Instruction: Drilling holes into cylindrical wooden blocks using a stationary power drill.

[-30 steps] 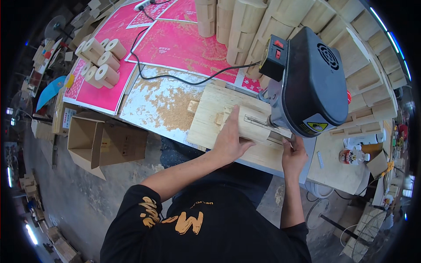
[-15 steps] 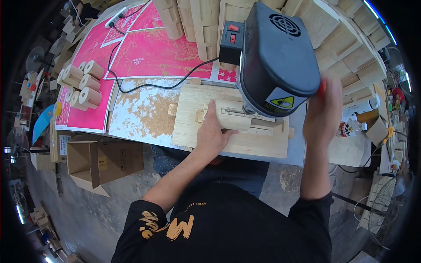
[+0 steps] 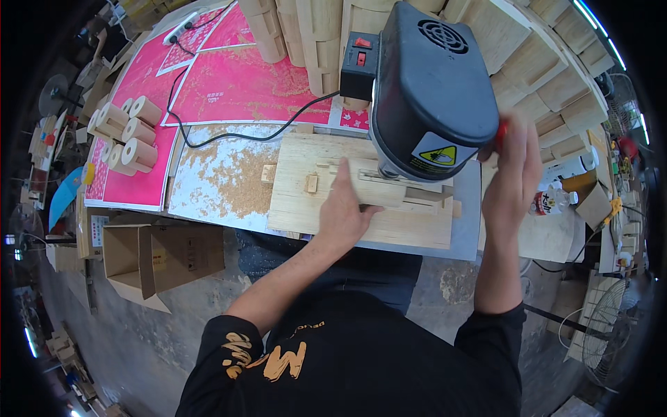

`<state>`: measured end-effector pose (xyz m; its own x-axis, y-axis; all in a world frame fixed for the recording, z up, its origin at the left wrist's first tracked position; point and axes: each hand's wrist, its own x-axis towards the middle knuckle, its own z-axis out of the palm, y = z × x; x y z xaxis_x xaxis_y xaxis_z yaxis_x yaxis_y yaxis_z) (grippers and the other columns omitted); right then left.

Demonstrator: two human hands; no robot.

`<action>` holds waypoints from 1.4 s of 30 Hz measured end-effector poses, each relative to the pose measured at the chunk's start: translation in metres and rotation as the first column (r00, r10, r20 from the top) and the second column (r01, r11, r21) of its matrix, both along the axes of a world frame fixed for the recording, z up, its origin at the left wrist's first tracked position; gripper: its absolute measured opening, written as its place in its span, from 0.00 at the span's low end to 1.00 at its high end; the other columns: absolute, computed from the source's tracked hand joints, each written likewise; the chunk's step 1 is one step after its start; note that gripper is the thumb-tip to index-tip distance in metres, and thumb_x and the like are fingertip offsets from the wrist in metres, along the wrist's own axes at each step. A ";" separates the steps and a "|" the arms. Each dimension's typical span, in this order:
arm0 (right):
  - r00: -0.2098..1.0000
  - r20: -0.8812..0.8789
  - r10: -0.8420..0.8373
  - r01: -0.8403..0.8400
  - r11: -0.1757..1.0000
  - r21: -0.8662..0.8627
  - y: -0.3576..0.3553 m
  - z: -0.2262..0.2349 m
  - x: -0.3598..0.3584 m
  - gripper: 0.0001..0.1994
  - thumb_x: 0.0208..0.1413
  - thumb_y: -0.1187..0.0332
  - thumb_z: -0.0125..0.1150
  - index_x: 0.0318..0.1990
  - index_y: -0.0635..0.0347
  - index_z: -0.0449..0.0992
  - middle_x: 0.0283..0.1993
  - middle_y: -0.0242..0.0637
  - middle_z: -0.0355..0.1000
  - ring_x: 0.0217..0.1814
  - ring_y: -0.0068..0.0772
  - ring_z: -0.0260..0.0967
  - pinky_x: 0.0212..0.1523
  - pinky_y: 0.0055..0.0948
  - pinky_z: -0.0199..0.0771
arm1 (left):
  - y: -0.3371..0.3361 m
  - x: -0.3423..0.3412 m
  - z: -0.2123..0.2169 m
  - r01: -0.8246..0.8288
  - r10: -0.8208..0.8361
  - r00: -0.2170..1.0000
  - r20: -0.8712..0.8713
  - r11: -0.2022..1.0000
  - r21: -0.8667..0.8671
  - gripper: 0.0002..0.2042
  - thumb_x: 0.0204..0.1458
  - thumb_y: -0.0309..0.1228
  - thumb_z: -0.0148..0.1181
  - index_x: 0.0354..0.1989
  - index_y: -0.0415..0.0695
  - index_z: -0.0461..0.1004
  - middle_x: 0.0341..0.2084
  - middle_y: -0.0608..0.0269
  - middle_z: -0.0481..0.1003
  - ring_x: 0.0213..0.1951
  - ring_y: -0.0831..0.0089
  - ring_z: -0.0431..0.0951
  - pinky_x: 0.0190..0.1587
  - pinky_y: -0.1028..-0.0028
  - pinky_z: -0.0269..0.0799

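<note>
Pale raw wooden jig board (image 3: 326, 201), matt black plastic machine housing (image 3: 431, 76), brown cardboard box (image 3: 167, 257)

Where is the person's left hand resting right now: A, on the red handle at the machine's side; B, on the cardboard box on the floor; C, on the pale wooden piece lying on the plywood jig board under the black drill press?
C: the left hand lies flat on the pale wooden piece under the black drill press.
</note>
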<state>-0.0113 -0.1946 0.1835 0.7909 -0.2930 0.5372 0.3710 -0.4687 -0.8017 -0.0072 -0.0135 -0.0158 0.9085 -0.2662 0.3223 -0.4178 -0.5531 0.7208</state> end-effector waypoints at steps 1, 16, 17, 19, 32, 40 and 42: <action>1.000 0.004 0.000 0.000 1.000 -0.003 -0.001 0.000 0.001 0.18 0.74 0.66 0.34 0.36 0.65 0.70 0.28 0.33 0.61 0.32 0.26 0.59 0.37 0.26 0.61 | -0.009 0.001 0.000 0.019 -0.019 1.000 0.003 1.000 0.018 0.56 0.40 0.32 0.78 0.71 0.25 0.40 0.58 0.28 0.64 0.56 0.37 0.70 0.53 0.56 0.72; 0.934 0.305 0.184 -0.064 0.929 -0.364 -0.033 -0.069 -0.026 0.10 0.64 0.67 0.55 0.48 0.61 0.74 0.42 0.39 0.76 0.35 0.34 0.67 0.40 0.32 0.68 | 0.011 0.053 0.036 0.287 -0.278 0.928 -0.250 0.958 -0.001 0.56 0.38 0.43 0.79 0.72 0.34 0.49 0.60 0.32 0.65 0.62 0.40 0.66 0.64 0.56 0.65; 0.978 0.203 0.052 0.002 0.967 -0.255 -0.028 -0.038 -0.015 0.12 0.70 0.65 0.48 0.53 0.63 0.71 0.39 0.40 0.74 0.34 0.35 0.67 0.41 0.31 0.69 | 0.016 0.065 0.034 0.363 -0.357 0.870 -0.341 0.931 -0.048 0.56 0.36 0.47 0.79 0.72 0.35 0.52 0.60 0.32 0.65 0.63 0.41 0.66 0.65 0.57 0.64; 0.994 -0.040 0.102 -0.099 0.992 0.072 -0.023 -0.002 0.008 0.17 0.70 0.62 0.47 0.56 0.67 0.70 0.43 0.41 0.75 0.38 0.33 0.71 0.44 0.33 0.70 | 0.021 0.079 0.031 0.408 -0.395 0.801 -0.450 0.910 -0.072 0.54 0.34 0.49 0.79 0.69 0.33 0.59 0.59 0.33 0.67 0.63 0.44 0.67 0.65 0.58 0.65; 0.849 -0.528 0.005 -0.235 0.899 -0.370 -0.061 -0.127 -0.068 0.14 0.52 0.81 0.65 0.48 0.64 0.78 0.41 0.46 0.76 0.40 0.45 0.76 0.41 0.35 0.75 | 0.126 0.046 0.102 0.494 -0.271 0.661 -0.700 0.859 0.134 0.41 0.38 0.35 0.78 0.61 0.36 0.61 0.56 0.30 0.69 0.54 0.42 0.76 0.59 0.58 0.71; 0.854 -0.520 0.026 -0.222 0.922 -0.317 -0.060 -0.140 -0.052 0.14 0.53 0.80 0.65 0.49 0.64 0.78 0.43 0.45 0.77 0.37 0.41 0.76 0.38 0.31 0.75 | 0.105 -0.002 0.047 0.188 -0.133 0.977 -0.165 0.903 0.386 0.30 0.45 0.22 0.69 0.60 0.48 0.68 0.72 0.31 0.46 0.57 0.36 0.73 0.46 0.58 0.81; 0.857 -0.515 0.030 -0.229 0.917 -0.327 -0.058 -0.140 -0.050 0.15 0.53 0.80 0.65 0.49 0.64 0.78 0.43 0.45 0.77 0.37 0.41 0.76 0.38 0.31 0.75 | 0.102 -0.007 0.034 0.179 -0.176 0.983 -0.042 0.907 0.381 0.31 0.45 0.22 0.69 0.61 0.48 0.69 0.72 0.30 0.45 0.58 0.36 0.72 0.47 0.58 0.81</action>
<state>-0.0611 -0.2524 0.0440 0.9929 -0.0309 0.1148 0.0548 -0.7376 -0.6730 -0.0145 0.0883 0.0181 0.8366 -0.5245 0.1578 -0.5303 -0.7037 0.4729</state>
